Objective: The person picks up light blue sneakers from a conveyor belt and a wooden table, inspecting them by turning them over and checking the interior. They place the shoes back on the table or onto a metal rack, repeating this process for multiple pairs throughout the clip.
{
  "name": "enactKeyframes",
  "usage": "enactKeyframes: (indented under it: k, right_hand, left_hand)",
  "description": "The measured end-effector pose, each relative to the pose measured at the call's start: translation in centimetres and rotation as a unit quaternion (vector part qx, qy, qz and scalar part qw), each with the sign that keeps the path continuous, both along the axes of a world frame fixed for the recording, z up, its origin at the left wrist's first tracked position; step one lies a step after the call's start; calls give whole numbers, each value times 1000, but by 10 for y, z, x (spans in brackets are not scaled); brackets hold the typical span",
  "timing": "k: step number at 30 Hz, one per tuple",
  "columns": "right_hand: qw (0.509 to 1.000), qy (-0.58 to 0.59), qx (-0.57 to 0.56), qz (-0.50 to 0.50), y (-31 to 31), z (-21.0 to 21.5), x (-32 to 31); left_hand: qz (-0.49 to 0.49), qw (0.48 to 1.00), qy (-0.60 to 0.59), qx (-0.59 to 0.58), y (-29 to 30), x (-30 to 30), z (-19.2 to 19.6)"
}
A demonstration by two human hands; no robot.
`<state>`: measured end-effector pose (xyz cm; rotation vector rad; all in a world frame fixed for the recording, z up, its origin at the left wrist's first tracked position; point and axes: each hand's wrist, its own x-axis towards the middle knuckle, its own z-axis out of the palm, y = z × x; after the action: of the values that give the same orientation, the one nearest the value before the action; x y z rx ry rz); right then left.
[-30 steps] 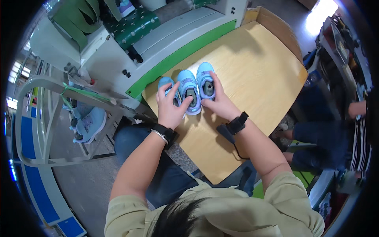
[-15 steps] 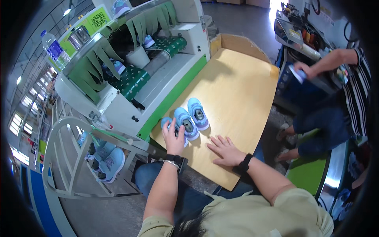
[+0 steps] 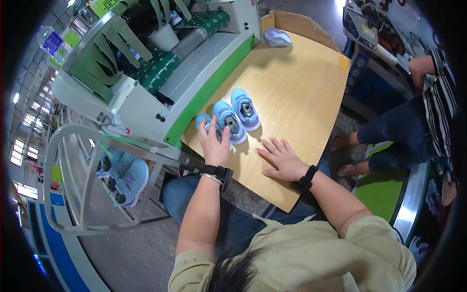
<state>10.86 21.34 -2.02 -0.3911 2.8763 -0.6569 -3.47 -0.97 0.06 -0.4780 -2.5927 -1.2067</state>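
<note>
Three light-blue sneakers with dark grey forms inside stand in a row on the wooden board: a left sneaker point(image 3: 201, 120), a middle sneaker point(image 3: 230, 121) and a right sneaker point(image 3: 246, 109). My left hand point(image 3: 215, 145) is around the left sneaker, fingers along one side and thumb along the other, hiding much of it. Its thumb is close beside the middle sneaker. Palm down, my right hand point(image 3: 284, 160) lies flat with fingers spread on the board point(image 3: 296, 107), apart from the shoes.
A machine with a green dotted conveyor belt point(image 3: 158, 70) borders the board on the left. Another shoe point(image 3: 277, 37) lies at its far end by a cardboard edge point(image 3: 301, 23). Several sneakers point(image 3: 129, 180) sit on a metal rack at lower left. A co-worker point(image 3: 413, 112) stands right.
A shoe now lies at the board's far end, where none lay before. The co-worker's hand, earlier holding a shoe, has drawn back. The view has shifted; my hands keep their poses.
</note>
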Motion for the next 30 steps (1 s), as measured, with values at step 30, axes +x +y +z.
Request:
enactKeyframes:
  k: [30]
  right_hand:
    - [940, 174, 6, -294, 202, 17, -290]
  left_hand:
    - [-105, 961, -117, -227, 17, 1, 63]
